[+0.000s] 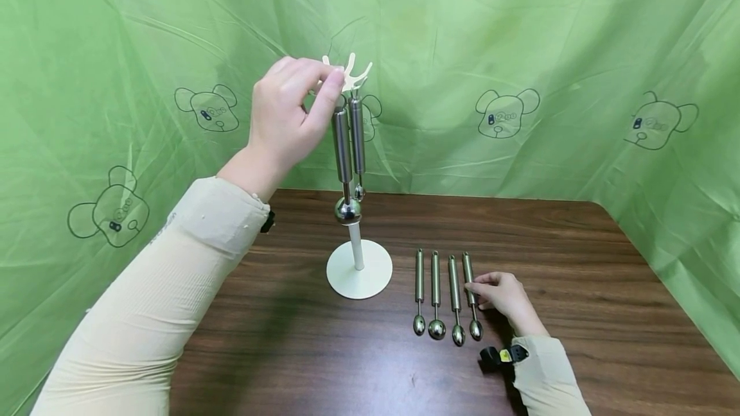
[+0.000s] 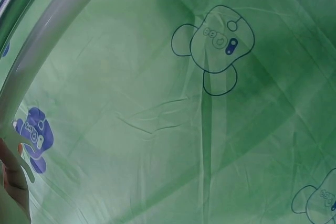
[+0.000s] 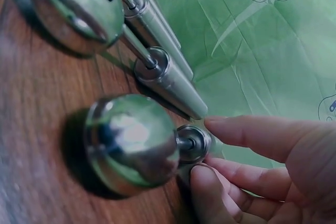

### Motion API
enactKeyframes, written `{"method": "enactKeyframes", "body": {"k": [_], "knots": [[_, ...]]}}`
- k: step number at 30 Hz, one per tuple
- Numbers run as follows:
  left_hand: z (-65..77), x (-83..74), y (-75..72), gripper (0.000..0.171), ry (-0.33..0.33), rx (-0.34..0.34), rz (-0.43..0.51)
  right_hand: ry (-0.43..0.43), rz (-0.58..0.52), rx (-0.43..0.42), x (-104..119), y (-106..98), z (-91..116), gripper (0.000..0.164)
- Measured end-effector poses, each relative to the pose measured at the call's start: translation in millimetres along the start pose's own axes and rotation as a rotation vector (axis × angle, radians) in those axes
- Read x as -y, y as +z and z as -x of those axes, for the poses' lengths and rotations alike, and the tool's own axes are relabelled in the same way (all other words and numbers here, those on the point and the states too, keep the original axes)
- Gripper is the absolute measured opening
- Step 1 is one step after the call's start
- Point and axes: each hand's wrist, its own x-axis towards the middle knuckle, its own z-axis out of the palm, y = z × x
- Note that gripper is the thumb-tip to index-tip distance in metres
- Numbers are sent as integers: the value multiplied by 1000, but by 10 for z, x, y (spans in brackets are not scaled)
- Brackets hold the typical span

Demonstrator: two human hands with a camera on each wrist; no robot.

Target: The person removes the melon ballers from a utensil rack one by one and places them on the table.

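A white stand [image 1: 357,246] with a round base and pronged top stands at mid-table. Two steel melon ballers [image 1: 342,146] hang from it, handles up and scoops down. Up at the prongs [image 1: 351,72], my left hand [image 1: 291,104] pinches the stand's top with thumb and forefinger; the fingertips partly hide the grip. Several more melon ballers [image 1: 435,294] lie side by side on the table, scoops toward me. The rightmost melon baller [image 1: 469,281] has its handle between the thumb and fingers of my right hand [image 1: 502,297]. Its domed scoop [image 3: 131,145] looms large in the right wrist view.
The dark wooden table [image 1: 578,262] ends at a green cloth [image 1: 433,31] printed with bear heads, which hangs behind and along both sides. My left forearm [image 1: 156,287] reaches across the left side of the table.
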Motion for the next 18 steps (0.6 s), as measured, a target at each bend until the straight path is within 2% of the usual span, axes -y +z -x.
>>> {"method": "enactKeyframes", "body": {"k": [7, 13, 18], "knots": [[2, -8, -11, 36, -1, 9, 1, -17, -19, 61, 42, -44, 65, 44], [3, -11, -21, 36, -3, 9, 3, 5, -1, 32, 51, -95, 123, 48], [-3, -3, -24, 35, -3, 11, 12, -36, 78, -6, 142, -181, 164, 49]]}}
